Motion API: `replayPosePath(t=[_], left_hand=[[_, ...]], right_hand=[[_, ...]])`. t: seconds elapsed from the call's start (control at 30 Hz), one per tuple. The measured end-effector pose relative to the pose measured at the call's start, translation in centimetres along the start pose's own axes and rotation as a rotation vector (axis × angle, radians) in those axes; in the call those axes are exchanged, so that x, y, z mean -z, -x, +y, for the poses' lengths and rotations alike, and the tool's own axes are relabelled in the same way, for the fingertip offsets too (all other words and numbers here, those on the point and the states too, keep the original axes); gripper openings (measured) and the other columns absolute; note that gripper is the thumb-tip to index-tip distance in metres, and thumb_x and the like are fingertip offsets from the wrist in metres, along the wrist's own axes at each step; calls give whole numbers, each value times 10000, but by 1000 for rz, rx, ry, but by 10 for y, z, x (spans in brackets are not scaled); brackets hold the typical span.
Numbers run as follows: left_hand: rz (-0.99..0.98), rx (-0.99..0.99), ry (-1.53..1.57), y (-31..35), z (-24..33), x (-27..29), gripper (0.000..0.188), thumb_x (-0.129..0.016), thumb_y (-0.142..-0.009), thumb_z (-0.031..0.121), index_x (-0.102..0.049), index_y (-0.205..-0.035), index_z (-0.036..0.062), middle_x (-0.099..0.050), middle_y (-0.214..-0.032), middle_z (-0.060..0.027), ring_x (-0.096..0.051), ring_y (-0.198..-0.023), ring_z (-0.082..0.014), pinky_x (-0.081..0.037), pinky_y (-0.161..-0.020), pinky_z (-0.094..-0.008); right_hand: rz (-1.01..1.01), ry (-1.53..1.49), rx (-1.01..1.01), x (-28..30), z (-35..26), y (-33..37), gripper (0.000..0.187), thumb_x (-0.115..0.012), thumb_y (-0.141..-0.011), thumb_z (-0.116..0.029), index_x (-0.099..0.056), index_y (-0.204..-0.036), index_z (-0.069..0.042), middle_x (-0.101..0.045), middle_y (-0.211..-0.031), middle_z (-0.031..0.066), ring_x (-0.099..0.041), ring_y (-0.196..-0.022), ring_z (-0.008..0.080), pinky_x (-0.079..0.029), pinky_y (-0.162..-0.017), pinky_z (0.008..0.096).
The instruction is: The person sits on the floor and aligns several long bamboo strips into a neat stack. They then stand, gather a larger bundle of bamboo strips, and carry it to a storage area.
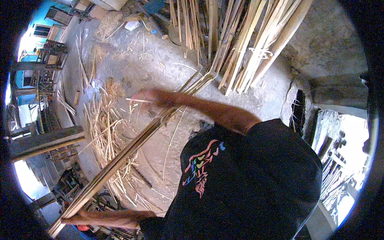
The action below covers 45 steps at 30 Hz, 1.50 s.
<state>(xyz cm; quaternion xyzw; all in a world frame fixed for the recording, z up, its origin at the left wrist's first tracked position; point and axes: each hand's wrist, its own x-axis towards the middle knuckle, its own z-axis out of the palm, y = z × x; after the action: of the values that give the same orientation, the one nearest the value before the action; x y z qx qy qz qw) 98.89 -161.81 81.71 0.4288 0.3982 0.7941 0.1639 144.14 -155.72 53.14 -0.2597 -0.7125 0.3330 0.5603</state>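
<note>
A long bundle of split bamboo strips [120, 158] slants from the lower left up toward the centre. My left hand [80, 218] is closed around its lower end. Above the bundle's upper part, my right hand [146, 98] is smeared by motion, and its fingers cannot be made out. A thin pale strip [130, 99] shows at those fingers; whether they grip it is unclear. Just below my right forearm, something narrow appears wrapped around the bundle [163, 117]. The bundle's upper end reaches past that forearm, near other strips.
A heap of loose strips and shavings [106, 132] lies on the concrete floor [160, 52] beyond the bundle. Long bamboo strips [244, 52] lean at the upper right, beside a rough wall [332, 48]. Wooden frames [52, 56] stand at the far left, with a wheel [108, 200] lower down.
</note>
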Motion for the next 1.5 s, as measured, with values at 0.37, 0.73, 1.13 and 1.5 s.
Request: replayPosePath(t=[0.37, 0.73, 1.13, 1.5], left_hand=[[8, 37, -54, 65, -16, 10, 577, -628, -665, 368, -479, -1081, -3, -446, -1147, -194, -432, -1020, -318, -309, -938, -484], [-15, 79, -36, 84, -34, 6, 594, -628, -664, 350, -456, -1105, -8, -406, -1178, -199, -378, -1061, -317, -274, -954, -482], [-29, 70, 12, 95, -33, 15, 614, -628, -663, 331, -430, -1130, -15, -362, -1212, -206, -319, -1105, -317, -236, -970, -481], [-66, 33, 54, 67, -21, 34, 634, -628, -661, 314, -407, -1153, -21, -322, -1243, -212, -265, -1146, -316, -202, -986, -480]], right_hand=[[-738, 1141, -152, 213, 148, 215, 460, -580, -725, -196, -466, -1157, -86, -488, -1144, 99, -442, -1068, 259, -342, -939, 344], [-601, 887, -648, 267, 96, 226, 202, -505, -794, -211, -508, -740, -17, -543, -690, 143, -553, -709, 288, -452, -651, 389], [179, 124, -1124, 292, 109, 210, 174, -586, -786, -215, -535, -776, -49, -574, -688, 61, -597, -641, 140, -481, -511, 299], [80, -681, -929, 212, 113, 236, 664, -582, -753, -440, -356, -1216, -22, -539, -864, 71, -462, -588, 47, -376, -420, 158]])
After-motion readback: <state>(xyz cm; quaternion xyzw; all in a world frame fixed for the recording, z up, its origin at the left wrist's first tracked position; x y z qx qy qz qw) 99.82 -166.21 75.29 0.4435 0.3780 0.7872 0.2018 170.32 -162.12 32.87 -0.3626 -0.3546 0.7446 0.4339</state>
